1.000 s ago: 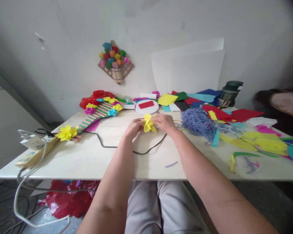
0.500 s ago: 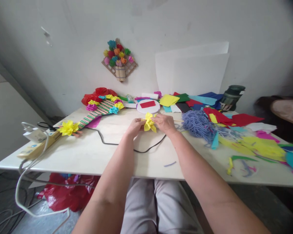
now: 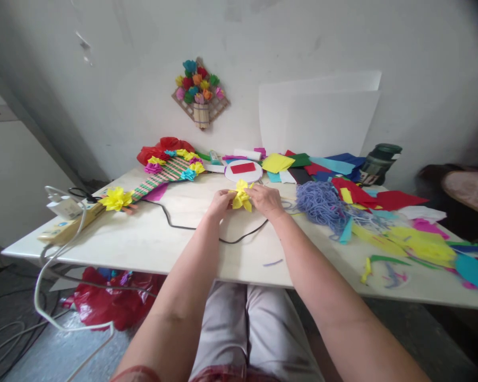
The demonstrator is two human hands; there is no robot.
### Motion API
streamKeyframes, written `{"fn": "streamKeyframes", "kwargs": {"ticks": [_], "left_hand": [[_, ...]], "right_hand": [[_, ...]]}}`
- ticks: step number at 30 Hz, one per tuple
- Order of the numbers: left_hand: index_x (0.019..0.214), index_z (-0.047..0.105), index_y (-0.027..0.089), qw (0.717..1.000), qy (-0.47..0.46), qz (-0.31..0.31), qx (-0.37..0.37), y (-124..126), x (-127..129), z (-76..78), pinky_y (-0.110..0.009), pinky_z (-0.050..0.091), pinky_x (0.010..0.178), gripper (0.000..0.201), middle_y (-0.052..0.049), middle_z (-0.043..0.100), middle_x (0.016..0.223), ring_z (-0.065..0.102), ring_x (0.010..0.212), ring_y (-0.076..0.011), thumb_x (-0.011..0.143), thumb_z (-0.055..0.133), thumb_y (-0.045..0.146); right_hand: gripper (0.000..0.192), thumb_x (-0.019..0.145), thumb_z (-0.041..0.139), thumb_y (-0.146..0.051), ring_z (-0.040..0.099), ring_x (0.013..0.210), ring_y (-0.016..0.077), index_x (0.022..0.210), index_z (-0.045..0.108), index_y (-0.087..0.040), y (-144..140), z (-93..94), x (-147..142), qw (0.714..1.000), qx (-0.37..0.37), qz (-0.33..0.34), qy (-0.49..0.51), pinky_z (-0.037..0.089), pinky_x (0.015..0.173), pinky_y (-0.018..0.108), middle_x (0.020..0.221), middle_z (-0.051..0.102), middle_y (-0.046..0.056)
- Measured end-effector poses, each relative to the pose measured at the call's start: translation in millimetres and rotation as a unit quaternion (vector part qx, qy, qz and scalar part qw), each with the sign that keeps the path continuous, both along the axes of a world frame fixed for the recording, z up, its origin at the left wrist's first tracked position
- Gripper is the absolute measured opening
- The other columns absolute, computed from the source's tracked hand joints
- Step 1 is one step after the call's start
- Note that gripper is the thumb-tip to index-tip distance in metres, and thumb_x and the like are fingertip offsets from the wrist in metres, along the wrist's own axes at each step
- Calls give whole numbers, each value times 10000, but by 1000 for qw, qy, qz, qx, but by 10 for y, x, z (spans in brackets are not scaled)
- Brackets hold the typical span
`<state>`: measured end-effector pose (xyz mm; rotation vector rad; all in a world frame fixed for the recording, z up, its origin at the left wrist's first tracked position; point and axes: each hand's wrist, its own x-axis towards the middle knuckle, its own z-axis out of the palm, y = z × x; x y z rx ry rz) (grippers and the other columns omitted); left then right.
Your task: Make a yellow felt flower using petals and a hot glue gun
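Note:
A yellow paper flower (image 3: 241,196) is held between my two hands above the middle of the white table (image 3: 143,244). My left hand (image 3: 222,202) pinches its left side, fingers closed. From the right, my right hand (image 3: 267,199) grips its petals between thumb and fingers. Behind the flower lies a white round piece with a red rectangle (image 3: 242,168) on it. To the right of my right hand sits a tangled heap of blue-purple yarn (image 3: 322,204). A black cord (image 3: 239,240) runs across the table just in front of my hands.
At left are a woven piece with paper flowers (image 3: 163,178), another yellow flower (image 3: 117,199) and a power strip (image 3: 69,225). Coloured paper sheets (image 3: 330,164) and a dark green bottle (image 3: 380,163) stand at the back right. Paper scraps (image 3: 418,244) cover the right side.
The view has shifted slightly, so the table things sit a little differently in frame. Both hands stay on the yellow flower, which has turned slightly. The thin stick beside my right hand no longer shows.

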<state>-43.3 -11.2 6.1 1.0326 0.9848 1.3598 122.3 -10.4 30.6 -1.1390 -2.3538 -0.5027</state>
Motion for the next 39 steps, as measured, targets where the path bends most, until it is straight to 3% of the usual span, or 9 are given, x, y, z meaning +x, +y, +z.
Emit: {"fn": "streamKeyframes", "kwargs": {"ticks": [9,15,31,39], "left_hand": [[748,610,101,1000,-1,19,13,-39,1,28,-249,487,549,178,-36,621,610,584,532,-129,618,609,222],[772,599,108,999,-17,36,21,-26,-9,26,-262,500,566,183,-25,617,609,593,550,-135,612,588,196],[785,588,129,993,-42,92,65,34,-85,-9,-269,497,605,278,-20,619,636,608,604,-141,621,682,332],[761,580,145,989,-33,123,74,-8,-92,51,-255,497,606,296,-15,620,631,608,629,-141,619,702,375]], "right_hand": [[359,919,355,-271,556,801,169,1185,595,-253,21,-51,-13,1000,4,-5,13,257,579,273,918,679,57],[343,922,349,-279,555,741,161,1072,656,-247,69,-92,-1,1000,19,-4,25,244,569,272,874,686,52],[323,912,386,-282,557,697,138,1051,677,-263,94,-96,27,998,23,-4,60,275,566,252,853,696,37],[305,904,411,-287,579,722,129,1017,690,-241,115,-101,38,996,22,11,84,319,586,236,885,708,39]]}}
